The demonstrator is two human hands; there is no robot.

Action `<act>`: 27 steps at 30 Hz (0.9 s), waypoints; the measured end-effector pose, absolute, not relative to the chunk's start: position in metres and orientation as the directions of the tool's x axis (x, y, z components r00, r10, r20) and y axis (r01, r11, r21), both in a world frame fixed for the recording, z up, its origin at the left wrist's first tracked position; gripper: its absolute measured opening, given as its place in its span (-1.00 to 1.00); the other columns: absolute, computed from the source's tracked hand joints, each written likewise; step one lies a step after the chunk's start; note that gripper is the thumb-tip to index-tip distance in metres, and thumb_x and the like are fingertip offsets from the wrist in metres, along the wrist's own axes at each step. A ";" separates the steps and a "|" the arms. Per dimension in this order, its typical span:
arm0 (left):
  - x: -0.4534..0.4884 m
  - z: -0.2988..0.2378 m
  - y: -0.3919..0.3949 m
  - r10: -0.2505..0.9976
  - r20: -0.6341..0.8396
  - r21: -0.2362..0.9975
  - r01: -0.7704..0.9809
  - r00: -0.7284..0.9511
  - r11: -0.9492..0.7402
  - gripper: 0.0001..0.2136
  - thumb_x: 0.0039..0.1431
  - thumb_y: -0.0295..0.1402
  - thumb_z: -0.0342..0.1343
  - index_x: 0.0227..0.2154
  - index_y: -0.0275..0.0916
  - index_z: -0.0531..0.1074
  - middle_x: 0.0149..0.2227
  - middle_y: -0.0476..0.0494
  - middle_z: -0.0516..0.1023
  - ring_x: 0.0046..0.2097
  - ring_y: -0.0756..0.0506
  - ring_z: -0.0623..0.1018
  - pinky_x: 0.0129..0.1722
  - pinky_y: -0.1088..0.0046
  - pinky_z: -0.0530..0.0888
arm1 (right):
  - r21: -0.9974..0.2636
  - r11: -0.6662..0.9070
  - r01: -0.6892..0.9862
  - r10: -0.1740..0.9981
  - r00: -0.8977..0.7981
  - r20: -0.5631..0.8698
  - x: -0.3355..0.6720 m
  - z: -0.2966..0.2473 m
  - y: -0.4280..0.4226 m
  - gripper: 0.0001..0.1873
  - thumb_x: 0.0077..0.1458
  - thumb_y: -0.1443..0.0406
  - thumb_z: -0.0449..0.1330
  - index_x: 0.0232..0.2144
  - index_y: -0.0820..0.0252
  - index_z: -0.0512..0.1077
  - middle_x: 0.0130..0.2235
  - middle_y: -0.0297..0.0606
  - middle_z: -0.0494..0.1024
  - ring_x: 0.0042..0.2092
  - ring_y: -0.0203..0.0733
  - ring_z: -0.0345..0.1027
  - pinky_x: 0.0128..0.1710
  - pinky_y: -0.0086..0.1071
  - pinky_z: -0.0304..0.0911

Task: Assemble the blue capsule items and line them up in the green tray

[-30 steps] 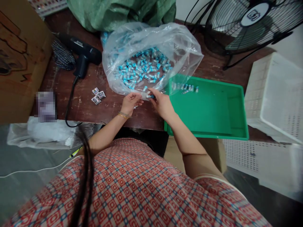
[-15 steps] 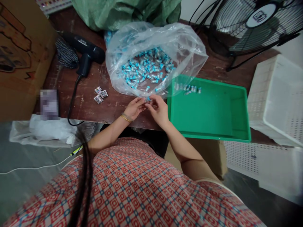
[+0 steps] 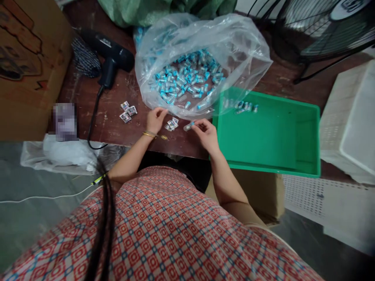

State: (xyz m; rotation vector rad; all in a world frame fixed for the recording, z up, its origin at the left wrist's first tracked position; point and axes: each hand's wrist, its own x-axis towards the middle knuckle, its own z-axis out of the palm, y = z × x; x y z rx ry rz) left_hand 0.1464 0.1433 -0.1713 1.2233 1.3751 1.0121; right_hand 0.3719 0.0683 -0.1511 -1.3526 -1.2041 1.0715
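Note:
A clear plastic bag (image 3: 234, 47) lies open on the brown table (image 3: 111, 117), full of small tubes with blue caps (image 3: 187, 78). My right hand (image 3: 206, 132) pinches one such tube (image 3: 189, 126) just below the bag's mouth. My left hand (image 3: 155, 118) hovers with fingers bent and pinched above a small heap of printed sachets (image 3: 172, 123); whether it holds one is unclear. A second little group of sachets (image 3: 127, 111) lies further left. A green tray (image 3: 278, 132) to the right holds several tubes (image 3: 244, 107) at its far edge.
A black heat gun (image 3: 109, 54) with its cord lies at the back left, beside a cardboard box (image 3: 26, 66). A green sack (image 3: 164, 8) sits behind the bag. A fan (image 3: 322, 27) and white perforated crates (image 3: 348, 121) stand at the right.
My hands have drawn apart from a joint pinch. The right one now holds a tube alone, and the left has moved over sachets that now lie between them.

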 end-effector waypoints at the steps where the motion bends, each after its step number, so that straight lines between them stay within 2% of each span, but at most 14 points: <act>1: 0.139 -0.177 0.147 0.998 -0.067 0.949 0.309 -0.010 0.067 -0.79 0.28 -0.36 0.31 -0.48 -0.20 0.50 -0.33 -0.13 0.57 -0.17 -0.15 0.52 -0.02 0.30 0.40 | -0.998 -0.042 0.054 0.990 0.138 -0.034 0.373 -0.155 0.065 -0.74 0.08 0.12 0.38 -0.32 0.08 0.42 -0.22 -0.34 0.63 -0.19 -0.22 0.60 0.00 -0.21 0.50; 3: 0.133 -0.187 0.146 0.999 0.004 0.837 0.547 0.046 -0.029 -0.82 0.19 -0.38 0.39 -0.45 -0.19 0.50 -0.20 -0.22 0.57 -0.02 -0.27 0.50 0.09 0.19 0.36 | -0.992 -0.102 -0.079 0.980 0.165 -0.114 0.372 -0.165 0.060 -0.72 0.11 0.10 0.31 -0.23 0.04 0.36 -0.25 -0.41 0.56 -0.28 -0.28 0.57 -0.18 -0.31 0.51; 5: 0.137 -0.193 0.140 0.993 0.001 0.734 0.674 0.120 -0.083 -0.80 0.12 -0.36 0.44 -0.43 -0.19 0.49 -0.09 -0.31 0.57 0.07 -0.36 0.44 0.12 0.10 0.33 | -0.981 -0.151 -0.119 0.971 0.169 -0.170 0.366 -0.174 0.059 -0.70 0.12 0.06 0.25 -0.18 0.03 0.34 -0.29 -0.44 0.52 -0.39 -0.33 0.48 -0.38 -0.42 0.41; 8: 0.149 -0.198 0.131 0.988 -0.010 0.687 0.719 0.155 -0.106 -0.82 0.14 -0.40 0.40 -0.43 -0.18 0.47 -0.09 -0.32 0.56 0.07 -0.37 0.42 0.09 0.09 0.32 | -0.976 -0.213 0.036 0.968 0.144 -0.206 0.355 -0.183 0.066 -0.69 0.14 0.00 0.24 -0.24 0.07 0.41 -0.49 -0.49 0.40 -0.52 -0.35 0.25 -0.52 -0.47 0.17; 10: 0.151 -0.200 0.132 0.985 -0.029 0.722 0.685 0.173 -0.099 -0.83 0.19 -0.42 0.34 -0.45 -0.17 0.47 -0.19 -0.26 0.57 -0.02 -0.31 0.45 0.05 0.13 0.33 | -0.962 -0.206 0.177 0.973 0.140 -0.183 0.348 -0.187 0.075 -0.66 0.15 -0.03 0.24 -0.31 0.10 0.45 -0.53 -0.49 0.37 -0.52 -0.33 0.21 -0.47 -0.43 0.18; 11: 0.150 -0.201 0.133 0.982 -0.035 0.745 0.660 0.188 -0.099 -0.83 0.22 -0.41 0.31 -0.46 -0.16 0.48 -0.24 -0.23 0.56 -0.07 -0.29 0.45 0.03 0.15 0.33 | -0.954 -0.181 0.239 0.979 0.140 -0.151 0.345 -0.188 0.079 -0.63 0.15 -0.05 0.24 -0.33 0.11 0.47 -0.50 -0.45 0.42 -0.47 -0.31 0.26 -0.40 -0.40 0.24; 13: 0.145 -0.202 0.136 0.974 -0.039 0.773 0.624 0.223 -0.112 -0.82 0.27 -0.39 0.27 -0.48 -0.16 0.51 -0.31 -0.21 0.56 -0.12 -0.26 0.45 0.02 0.16 0.33 | -0.934 -0.113 0.338 0.989 0.129 -0.073 0.339 -0.192 0.089 -0.59 0.17 -0.08 0.24 -0.32 0.14 0.52 -0.36 -0.33 0.57 -0.32 -0.24 0.38 -0.18 -0.33 0.36; 15: 0.141 -0.202 0.138 0.967 -0.037 0.770 0.624 0.254 -0.134 -0.81 0.27 -0.40 0.24 -0.49 -0.15 0.55 -0.32 -0.23 0.56 -0.12 -0.27 0.45 0.03 0.14 0.33 | -0.907 -0.057 0.417 0.995 0.097 -0.018 0.333 -0.197 0.099 -0.61 0.19 -0.05 0.24 -0.26 0.14 0.58 -0.23 -0.25 0.66 -0.19 -0.17 0.44 0.00 -0.27 0.37; 20: 0.137 -0.203 0.137 0.980 -0.021 0.775 0.622 0.200 -0.110 -0.90 0.15 -0.48 0.30 -0.41 -0.13 0.59 -0.31 -0.20 0.60 -0.12 -0.28 0.47 0.02 0.15 0.36 | -0.794 0.004 0.608 1.000 0.014 0.016 0.322 -0.210 0.115 -0.81 0.23 0.20 0.24 -0.38 0.13 0.59 -0.26 -0.20 0.66 -0.17 -0.11 0.46 0.03 -0.24 0.35; 23: 0.134 -0.205 0.139 0.988 -0.002 0.801 0.591 0.158 -0.093 -0.88 0.14 -0.46 0.30 -0.47 -0.13 0.56 -0.33 -0.18 0.60 -0.15 -0.25 0.49 0.02 0.17 0.37 | -0.790 0.007 0.613 0.999 0.035 0.036 0.322 -0.212 0.116 -0.84 0.25 0.27 0.24 -0.33 0.16 0.61 -0.22 -0.18 0.66 -0.14 -0.11 0.48 0.04 -0.25 0.34; 27: 0.131 -0.206 0.139 0.982 -0.017 0.867 0.492 0.191 -0.081 -0.88 0.19 -0.37 0.28 -0.47 -0.15 0.61 -0.35 -0.15 0.59 -0.20 -0.19 0.51 -0.04 0.26 0.38 | -0.859 0.035 0.511 0.999 0.015 0.050 0.321 -0.206 0.113 -0.83 0.26 0.22 0.30 -0.19 0.16 0.65 -0.14 -0.20 0.69 -0.09 -0.13 0.52 0.08 -0.27 0.34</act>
